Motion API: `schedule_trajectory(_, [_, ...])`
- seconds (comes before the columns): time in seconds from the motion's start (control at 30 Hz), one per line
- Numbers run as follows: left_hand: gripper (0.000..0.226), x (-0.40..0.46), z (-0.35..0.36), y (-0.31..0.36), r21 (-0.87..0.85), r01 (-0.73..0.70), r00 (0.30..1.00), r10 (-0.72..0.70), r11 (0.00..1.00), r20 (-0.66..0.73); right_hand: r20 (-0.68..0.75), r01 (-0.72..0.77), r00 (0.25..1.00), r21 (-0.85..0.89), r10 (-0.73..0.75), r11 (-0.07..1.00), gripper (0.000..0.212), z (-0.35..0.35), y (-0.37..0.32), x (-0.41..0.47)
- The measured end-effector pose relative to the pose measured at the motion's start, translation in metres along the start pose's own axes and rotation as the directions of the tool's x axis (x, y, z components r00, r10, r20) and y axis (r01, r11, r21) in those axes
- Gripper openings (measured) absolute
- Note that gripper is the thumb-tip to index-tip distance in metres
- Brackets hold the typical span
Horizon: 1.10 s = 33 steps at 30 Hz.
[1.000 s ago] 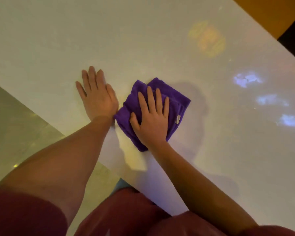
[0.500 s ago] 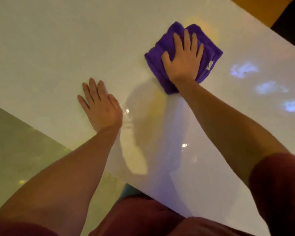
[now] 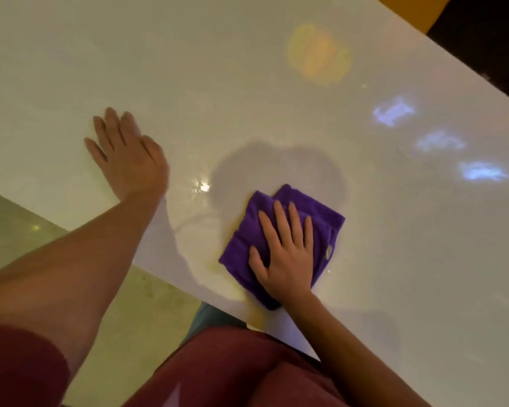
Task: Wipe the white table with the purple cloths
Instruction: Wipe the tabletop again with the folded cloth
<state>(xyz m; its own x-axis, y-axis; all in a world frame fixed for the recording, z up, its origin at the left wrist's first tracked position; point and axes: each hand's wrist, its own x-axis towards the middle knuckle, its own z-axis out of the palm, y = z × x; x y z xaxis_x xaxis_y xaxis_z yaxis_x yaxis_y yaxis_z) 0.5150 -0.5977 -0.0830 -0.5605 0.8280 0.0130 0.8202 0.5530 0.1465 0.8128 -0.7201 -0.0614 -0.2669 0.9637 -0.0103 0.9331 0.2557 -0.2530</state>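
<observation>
The right hand (image 3: pixel 285 254) lies flat, fingers straight and spread, pressing down on the folded purple cloth (image 3: pixel 282 233) with no curled grip. The cloth sits near the front edge of the white counter (image 3: pixel 218 83). Well to its left, the left hand (image 3: pixel 127 160) rests open, palm down, on the bare counter.

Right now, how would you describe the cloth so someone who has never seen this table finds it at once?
Start at the white table and follow its near edge, the one by the person's body. The purple cloth lies there folded, flat under the right hand. It is the only purple thing, with a small pale tag on its right side; the left hand rests on bare table.
</observation>
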Motion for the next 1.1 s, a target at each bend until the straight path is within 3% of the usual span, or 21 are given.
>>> schedule_trajectory(0.1, [0.062, -0.002, -0.003, 0.0, 0.02, 0.006, 1.0, -0.006, 1.0, -0.009, -0.03, -0.014, 0.999, 0.0, 0.014, 1.0, 0.067, -0.011, 0.041, 0.012])
schedule_trajectory(0.23, [0.064, -0.006, -0.005, 0.004, 0.059, 0.007, 1.0, -0.008, 0.998, 0.023, -0.119, -0.199, 0.973, 0.0, 0.198, 0.98, 0.066, -0.02, 0.095, 0.113])
schedule_trajectory(0.33, [0.063, -0.005, -0.013, 0.019, 0.105, 0.024, 0.998, -0.03, 0.994, 0.05, -0.109, -0.271, 0.958, -0.022, 0.267, 0.962, 0.072, -0.03, 0.135, 0.185])
schedule_trajectory(0.43, [0.064, -0.012, -0.02, 0.063, 0.093, -0.12, 0.992, 0.116, 0.988, 0.04, -0.082, -0.264, 0.962, -0.038, 0.26, 0.964, 0.075, -0.036, 0.156, 0.213])
schedule_trajectory(0.57, [0.063, -0.032, -0.017, 0.145, 0.032, -0.291, 0.956, 0.29, 0.956, 0.039, -0.156, -0.239, 0.959, 0.01, 0.237, 0.971, 0.068, -0.034, 0.138, 0.145])
schedule_trajectory(0.67, [0.06, -0.044, -0.006, 0.204, -0.011, -0.309, 0.947, 0.309, 0.951, 0.087, -0.172, -0.231, 0.951, 0.149, 0.255, 0.961, 0.06, -0.029, 0.127, 0.032])
schedule_trajectory(0.8, [0.062, -0.07, 0.015, 0.271, -0.058, -0.294, 0.938, 0.3, 0.954, 0.175, -0.099, -0.137, 0.984, 0.119, 0.149, 0.983, 0.055, -0.031, 0.15, -0.085])
schedule_trajectory(0.93, [0.065, -0.089, 0.034, 0.296, 0.049, -0.228, 0.967, 0.221, 0.972, 0.125, -0.168, -0.192, 0.964, 0.081, 0.204, 0.978, 0.054, -0.043, 0.213, -0.076])
schedule_trajectory(1.1, [0.069, -0.089, 0.041, 0.3, 0.075, -0.204, 0.977, 0.199, 0.976, 0.071, -0.242, -0.365, 0.894, 0.099, 0.378, 0.926, 0.054, -0.061, 0.283, 0.019])
